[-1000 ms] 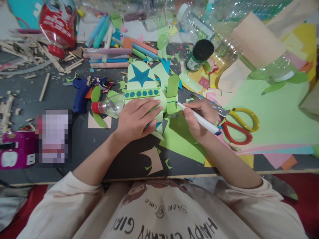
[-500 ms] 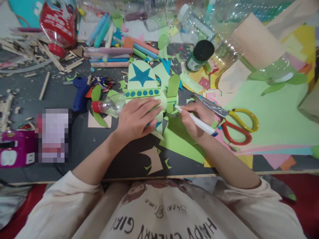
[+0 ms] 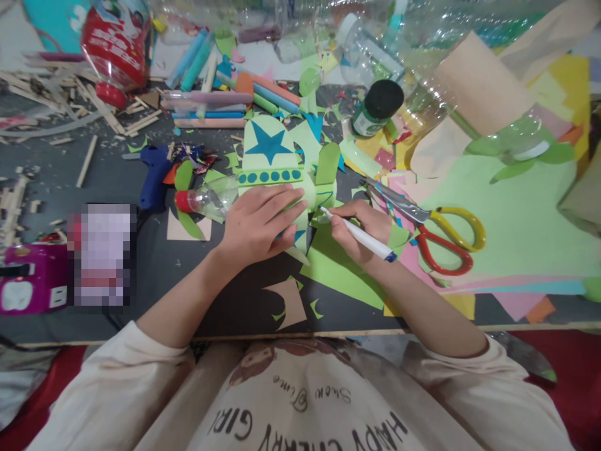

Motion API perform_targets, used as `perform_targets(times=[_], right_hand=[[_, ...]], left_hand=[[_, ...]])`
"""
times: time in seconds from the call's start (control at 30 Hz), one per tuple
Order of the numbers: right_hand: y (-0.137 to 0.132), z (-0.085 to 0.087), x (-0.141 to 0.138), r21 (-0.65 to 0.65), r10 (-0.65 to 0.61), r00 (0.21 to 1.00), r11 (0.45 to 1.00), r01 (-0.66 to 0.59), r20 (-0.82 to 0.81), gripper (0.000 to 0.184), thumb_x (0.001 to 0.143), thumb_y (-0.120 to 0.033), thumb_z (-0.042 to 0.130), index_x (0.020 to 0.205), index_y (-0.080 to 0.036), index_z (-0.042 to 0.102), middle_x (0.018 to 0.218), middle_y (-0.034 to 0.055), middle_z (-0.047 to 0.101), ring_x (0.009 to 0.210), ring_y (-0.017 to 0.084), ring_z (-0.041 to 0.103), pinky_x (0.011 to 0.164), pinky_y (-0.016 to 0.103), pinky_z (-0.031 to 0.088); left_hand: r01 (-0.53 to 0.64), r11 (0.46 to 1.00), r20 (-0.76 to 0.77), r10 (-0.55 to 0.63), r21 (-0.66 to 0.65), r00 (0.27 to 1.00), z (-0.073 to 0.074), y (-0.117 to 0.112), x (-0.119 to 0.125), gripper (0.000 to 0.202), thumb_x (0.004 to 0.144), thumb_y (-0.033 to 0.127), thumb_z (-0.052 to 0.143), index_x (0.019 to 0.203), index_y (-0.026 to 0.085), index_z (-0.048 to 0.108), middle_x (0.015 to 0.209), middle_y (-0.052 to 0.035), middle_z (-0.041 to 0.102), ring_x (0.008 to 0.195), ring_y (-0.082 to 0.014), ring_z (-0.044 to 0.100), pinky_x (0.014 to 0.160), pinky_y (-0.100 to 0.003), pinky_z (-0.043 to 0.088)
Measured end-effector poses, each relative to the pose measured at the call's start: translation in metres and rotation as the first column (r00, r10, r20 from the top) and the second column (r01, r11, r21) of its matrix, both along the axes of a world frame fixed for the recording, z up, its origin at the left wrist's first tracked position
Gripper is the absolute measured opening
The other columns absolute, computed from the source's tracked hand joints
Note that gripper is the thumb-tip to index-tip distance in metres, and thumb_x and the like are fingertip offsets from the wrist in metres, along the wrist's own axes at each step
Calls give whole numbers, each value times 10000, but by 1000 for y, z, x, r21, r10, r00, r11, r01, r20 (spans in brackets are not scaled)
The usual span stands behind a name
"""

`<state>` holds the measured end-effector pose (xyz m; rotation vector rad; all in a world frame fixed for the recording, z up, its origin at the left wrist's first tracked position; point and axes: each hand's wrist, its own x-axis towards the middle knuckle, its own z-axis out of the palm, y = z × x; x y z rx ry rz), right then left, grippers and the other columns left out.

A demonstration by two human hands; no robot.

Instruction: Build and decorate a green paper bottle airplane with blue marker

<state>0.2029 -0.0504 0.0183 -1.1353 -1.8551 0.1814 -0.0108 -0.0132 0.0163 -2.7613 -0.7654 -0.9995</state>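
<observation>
A clear plastic bottle (image 3: pixel 216 195) lies on its side, wrapped in pale green paper, with a red cap (image 3: pixel 183 201) and green leaf-shaped blades at its left end. Its upper paper wing (image 3: pixel 253 130) bears a blue star above a row of blue dots. My left hand (image 3: pixel 263 219) is laid over the wrapped body, fingers and thumb spread across it. A white marker (image 3: pixel 361 237) with a blue end is pinched in my right hand (image 3: pixel 373 219). Its tip meets the green paper tail piece (image 3: pixel 327 164), where a blue zigzag line shows.
Scissors (image 3: pixel 451 235) with yellow and red handles lie right of my right hand. A blue glue gun (image 3: pixel 154 175) rests at the left. Behind are a dark-capped jar (image 3: pixel 378 108), markers (image 3: pixel 211 99) and a red-labelled bottle (image 3: pixel 117 47). Paper scraps and wood sticks are scattered about.
My right hand and the marker have shifted slightly left and down, and the blue zigzag line on the tail piece is longer. My left hand stays on the bottle.
</observation>
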Motion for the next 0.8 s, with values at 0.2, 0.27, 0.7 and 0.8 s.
perform_targets(times=[0.2, 0.27, 0.7, 0.8], right_hand=[[-1, -7, 0, -27, 48, 995, 998, -51, -84, 110, 871, -216, 583, 795, -212, 663, 633, -1, 702, 514, 127, 648, 473, 230, 503], [-1, -11, 1, 6, 77, 973, 997, -78, -217, 110, 886, -235, 584, 827, -212, 675, 671, 2, 706, 548, 130, 652, 490, 239, 510], [8, -10, 7, -97, -29, 952, 995, -1, -305, 143, 892, -358, 650, 892, -226, 706, 792, 16, 737, 623, 134, 659, 558, 262, 526], [6, -10, 8, -146, -61, 951, 989, 17, -303, 180, 897, -391, 634, 881, -227, 708, 784, 18, 736, 604, 133, 644, 556, 266, 525]], left_hand=[[11, 1000, -11, -11, -15, 1000, 0, 0, -1, 294, 915, 213, 508, 1193, 186, 600, 1179, -97, 733, 1129, -250, 683, 931, -389, 560], [18, 1000, -3, -18, -11, 1000, 0, 0, -1, 290, 903, 204, 523, 1176, 163, 610, 1163, -111, 738, 1119, -259, 688, 919, -393, 564], [-3, 1000, 4, 2, 30, 1000, 1, 1, 2, 253, 893, 208, 515, 1121, 177, 621, 1122, -86, 752, 1063, -236, 705, 890, -363, 566], [4, 1000, 0, -4, 24, 1000, 1, 0, 2, 264, 886, 202, 522, 1129, 162, 617, 1126, -99, 750, 1067, -243, 703, 888, -368, 565]])
